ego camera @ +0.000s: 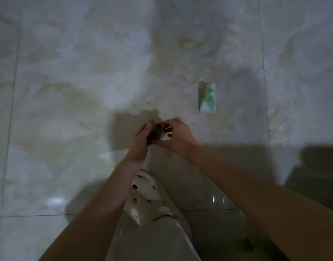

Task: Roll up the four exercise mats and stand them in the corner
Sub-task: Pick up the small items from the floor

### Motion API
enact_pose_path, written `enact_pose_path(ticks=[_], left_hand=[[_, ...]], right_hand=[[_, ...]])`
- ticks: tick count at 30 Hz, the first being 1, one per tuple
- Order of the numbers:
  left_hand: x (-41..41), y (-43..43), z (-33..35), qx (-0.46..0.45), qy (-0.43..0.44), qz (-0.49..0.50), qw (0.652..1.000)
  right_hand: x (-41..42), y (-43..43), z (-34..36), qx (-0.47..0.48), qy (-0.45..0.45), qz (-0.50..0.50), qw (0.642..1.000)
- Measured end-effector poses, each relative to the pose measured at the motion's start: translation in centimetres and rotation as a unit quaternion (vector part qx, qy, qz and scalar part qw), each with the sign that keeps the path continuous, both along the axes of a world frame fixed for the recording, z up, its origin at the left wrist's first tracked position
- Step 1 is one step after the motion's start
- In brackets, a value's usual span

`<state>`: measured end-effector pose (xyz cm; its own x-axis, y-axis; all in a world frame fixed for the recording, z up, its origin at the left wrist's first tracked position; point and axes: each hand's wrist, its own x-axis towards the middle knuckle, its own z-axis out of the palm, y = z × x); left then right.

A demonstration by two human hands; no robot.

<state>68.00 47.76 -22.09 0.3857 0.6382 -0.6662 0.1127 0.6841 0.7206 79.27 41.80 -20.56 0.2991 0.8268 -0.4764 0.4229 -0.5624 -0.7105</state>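
Over floor tiles (71, 113), left hand (141, 137) and right hand (179, 134) both grip small dark object (154, 133), capped green tube (208, 98) lying apart, rightward.

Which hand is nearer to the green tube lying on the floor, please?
Right. The right hand sits left of the green tube and nearer the person, apart from it; the left hand is farther left, across the small dark object that both hands hold.

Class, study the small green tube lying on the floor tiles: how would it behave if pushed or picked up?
The green tube lies flat with a wide crimped end, so it would probably slide, not roll, on the glossy floor tiles. It looks like soft plastic, so it likely yields when squeezed.
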Motion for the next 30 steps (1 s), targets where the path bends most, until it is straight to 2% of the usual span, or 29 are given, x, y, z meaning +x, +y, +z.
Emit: enact_pose_path(ticks=[5, 16, 18, 20, 24, 27, 30], left_hand=[[0.0, -0.1, 0.2, 0.019, -0.003, -0.015, 1.0], [-0.9, 1.3, 0.6, -0.003, -0.014, -0.014, 1.0], [-1.0, 1.3, 0.6, 0.034, -0.015, -0.023, 0.999], [-0.9, 1.1, 0.6, 0.076, -0.003, -0.03, 0.997], [-0.9, 1.0, 0.2, 0.112, -0.006, -0.03, 0.993], [-1.2, 1.5, 0.3, 0.102, -0.026, -0.048, 0.993], [-1.7, 2.2, 0.5, 0.078, -0.041, -0.055, 0.995]], right_hand=[[-0.5, 0.7, 0.2, 0.031, 0.026, -0.004, 0.999], [-0.6, 1.1, 0.6, 0.15, -0.098, 0.159, 0.971], [-0.8, 1.4, 0.9, 0.124, -0.066, 0.133, 0.981], [-1.0, 2.0, 1.2, 0.08, -0.006, 0.061, 0.995], [-1.0, 2.7, 1.9, 0.03, 0.085, -0.052, 0.995], [-1.5, 2.9, 2.6, 0.066, 0.09, -0.075, 0.991], [-1.9, 3.3, 3.2, 0.105, 0.062, -0.042, 0.992]])
